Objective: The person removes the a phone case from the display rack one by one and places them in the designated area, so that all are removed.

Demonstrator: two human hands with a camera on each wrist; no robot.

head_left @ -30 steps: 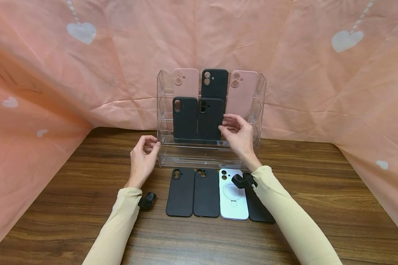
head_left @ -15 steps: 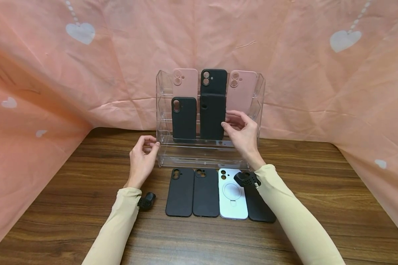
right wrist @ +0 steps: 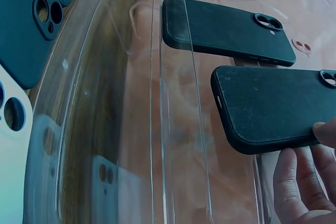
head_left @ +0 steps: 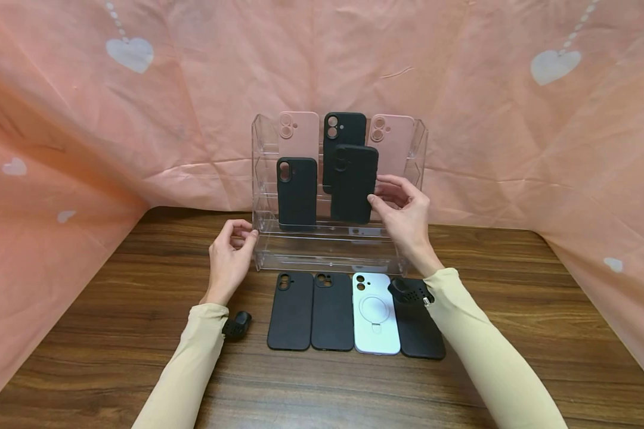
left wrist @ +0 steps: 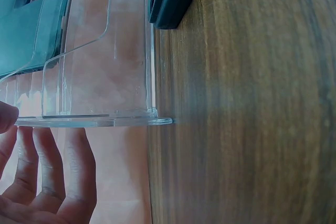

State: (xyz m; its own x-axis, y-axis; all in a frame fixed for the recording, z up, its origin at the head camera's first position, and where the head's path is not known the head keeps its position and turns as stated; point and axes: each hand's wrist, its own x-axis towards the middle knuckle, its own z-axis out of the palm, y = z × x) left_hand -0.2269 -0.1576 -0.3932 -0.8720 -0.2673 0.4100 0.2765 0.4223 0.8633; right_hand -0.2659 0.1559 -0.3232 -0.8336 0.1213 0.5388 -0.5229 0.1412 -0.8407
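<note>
My right hand [head_left: 405, 214] pinches a black phone case [head_left: 354, 185] by its right edge, thumb in front and fingers behind. The case is held upright, slightly tilted, before the clear acrylic display stand [head_left: 300, 263]. In the right wrist view the held phone case [right wrist: 273, 108] hangs apart from the stand's front lip. My left hand [head_left: 231, 256] grips the stand's left side panel; in the left wrist view the thumb and fingers lie on either side of that panel [left wrist: 94, 122]. Another black case [head_left: 297, 196] stands on a lower tier, left of the held one.
On the upper tier stand a pink case [head_left: 299, 131], a black case [head_left: 345, 126] and another pink case [head_left: 394, 140]. Several cases lie in a row on the wooden table [head_left: 322, 387] before the stand, including a white case [head_left: 376, 322]. A pink curtain [head_left: 322, 53] hangs behind.
My right hand has lifted the black case from its place beside the left black one and drawn it to the right and toward me. My left hand has stayed on the stand's side.
</note>
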